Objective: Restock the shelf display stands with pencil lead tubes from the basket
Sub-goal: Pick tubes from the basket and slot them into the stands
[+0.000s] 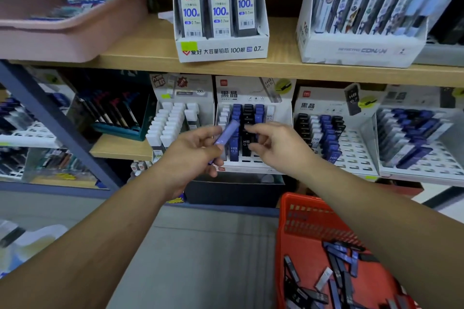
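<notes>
- The left hand (190,150) pinches a blue lead tube (227,133) and tilts it up in front of the display stand (253,94), probably to line it up with the stand's blue column (236,114)
- The right hand (276,145) hovers just beside it with curled fingers; I cannot tell whether it grips anything
- The red basket (308,223) sits low on the right, its loose tubes (341,256) within easy reach for refilling

Light wooden shelf board (276,71) spans top; dark blue metal upright (50,120) slants at left; smooth grey floor (200,258) below.
</notes>
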Available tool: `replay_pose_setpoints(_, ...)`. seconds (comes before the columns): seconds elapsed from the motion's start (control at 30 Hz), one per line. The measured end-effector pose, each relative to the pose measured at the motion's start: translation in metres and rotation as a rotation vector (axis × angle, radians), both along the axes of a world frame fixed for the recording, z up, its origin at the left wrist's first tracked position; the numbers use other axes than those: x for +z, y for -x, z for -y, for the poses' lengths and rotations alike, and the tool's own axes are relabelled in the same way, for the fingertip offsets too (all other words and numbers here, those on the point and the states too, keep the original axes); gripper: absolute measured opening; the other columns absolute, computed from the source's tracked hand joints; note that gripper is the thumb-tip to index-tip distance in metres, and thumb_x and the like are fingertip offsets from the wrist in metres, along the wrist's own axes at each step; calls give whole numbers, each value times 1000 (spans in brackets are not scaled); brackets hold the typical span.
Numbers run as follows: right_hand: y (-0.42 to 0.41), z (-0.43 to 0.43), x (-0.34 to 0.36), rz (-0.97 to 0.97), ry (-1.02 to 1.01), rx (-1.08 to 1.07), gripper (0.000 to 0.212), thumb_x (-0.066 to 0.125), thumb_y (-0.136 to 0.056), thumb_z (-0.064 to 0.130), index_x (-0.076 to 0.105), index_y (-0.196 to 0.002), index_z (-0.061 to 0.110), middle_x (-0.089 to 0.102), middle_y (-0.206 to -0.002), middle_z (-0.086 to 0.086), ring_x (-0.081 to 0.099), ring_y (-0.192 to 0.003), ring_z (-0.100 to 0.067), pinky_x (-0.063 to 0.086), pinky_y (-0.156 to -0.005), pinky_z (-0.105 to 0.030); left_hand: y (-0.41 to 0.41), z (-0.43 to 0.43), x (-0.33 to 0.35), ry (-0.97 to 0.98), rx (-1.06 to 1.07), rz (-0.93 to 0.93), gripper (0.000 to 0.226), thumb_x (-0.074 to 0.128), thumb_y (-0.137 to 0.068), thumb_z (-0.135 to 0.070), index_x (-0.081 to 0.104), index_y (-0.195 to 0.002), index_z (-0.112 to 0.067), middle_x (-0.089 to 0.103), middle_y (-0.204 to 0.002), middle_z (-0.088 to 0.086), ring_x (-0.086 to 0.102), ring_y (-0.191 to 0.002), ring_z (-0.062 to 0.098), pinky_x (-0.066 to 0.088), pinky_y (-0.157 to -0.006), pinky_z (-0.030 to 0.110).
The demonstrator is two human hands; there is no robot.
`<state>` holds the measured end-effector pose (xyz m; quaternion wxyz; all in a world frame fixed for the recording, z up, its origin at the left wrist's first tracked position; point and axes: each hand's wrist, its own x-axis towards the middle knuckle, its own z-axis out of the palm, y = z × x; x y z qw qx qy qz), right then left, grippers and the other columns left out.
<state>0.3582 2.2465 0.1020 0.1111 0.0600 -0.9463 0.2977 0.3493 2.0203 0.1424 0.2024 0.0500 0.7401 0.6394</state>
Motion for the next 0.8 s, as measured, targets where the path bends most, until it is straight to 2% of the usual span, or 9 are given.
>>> replay_pose_setpoints(0.07,-4,-3,6,25,184,-79,31,72,-94,13,72,-125,22,62,-90,3,56,-71,-4,48,-75,-22,-1,0,4,36,70,-74,29,69,-96,-1,63,-122,-11,70,-94,10,66,-68,17,49,-51,29)
replay_pose_setpoints(0.17,-7,-8,29,60,472,-185,22,63,-98,2,72,-102,22,63,-82,4,58,-63,0,50,-62,-16,0,-6,10,55,151,-168,24,79,-89,-5,64,-105,-14,75,-93,9,64,-62,14,49,-53,29)
replay_pose_setpoints(0.27,-11,-13,57,116,516,-179,24,62,-97,-2,75,-95,18,68,-87,1,59,-60,3,44,-54,-10,0,-17,12,76,141,-237,21,84,-85,-8,68,-99,-14,76,-88,9,62,-64,14,55,-60,27)
replay_pose_setpoints(0.33,-18,-14,66,201,521,-81,20,66,-93,-6,77,-101,9,70,-89,-1,63,-68,0,47,-60,-9,-2,-28,14,43,86,-253,16,80,-88,-5,73,-100,-14,77,-89,11,67,-68,16,60,-69,29)
replay_pose_setpoints(0.4,-23,-12,64,259,463,-6,19,75,-88,-3,76,-102,9,71,-87,1,65,-70,3,49,-65,-10,-3,-38,16,16,46,-262,16,73,-94,-4,76,-103,-17,77,-85,8,70,-70,15,61,-73,28)
replay_pose_setpoints(0.5,-25,-13,50,262,498,-33,19,80,-86,1,76,-102,10,71,-83,-1,64,-65,-1,50,-62,-15,-2,-49,16,-30,38,-216,21,67,-98,-5,74,-113,-17,76,-82,4,71,-70,13,61,-75,24)
replay_pose_setpoints(0.63,-25,-18,36,295,594,-67,28,70,-93,-2,66,-106,22,65,-77,-7,65,-58,-16,55,-53,-29,6,-56,11,-147,124,-119,27,61,-100,3,65,-122,-13,78,-95,11,77,-83,21,64,-78,29)
replay_pose_setpoints(0.73,-23,-23,25,304,722,-138,11,63,-100,3,59,-102,13,69,-83,-13,74,-68,-28,64,-68,-42,8,-54,3,-2,170,-178,23,55,-100,4,65,-116,-9,75,-96,12,72,-70,13,61,-63,26)
replay_pose_setpoints(0.8,-19,-24,17,268,796,-197,6,63,-100,5,60,-99,10,70,-92,-15,77,-77,-31,65,-75,-44,5,-54,-4,104,125,-216,24,53,-99,4,67,-111,-10,74,-92,8,68,-61,8,56,-55,22)
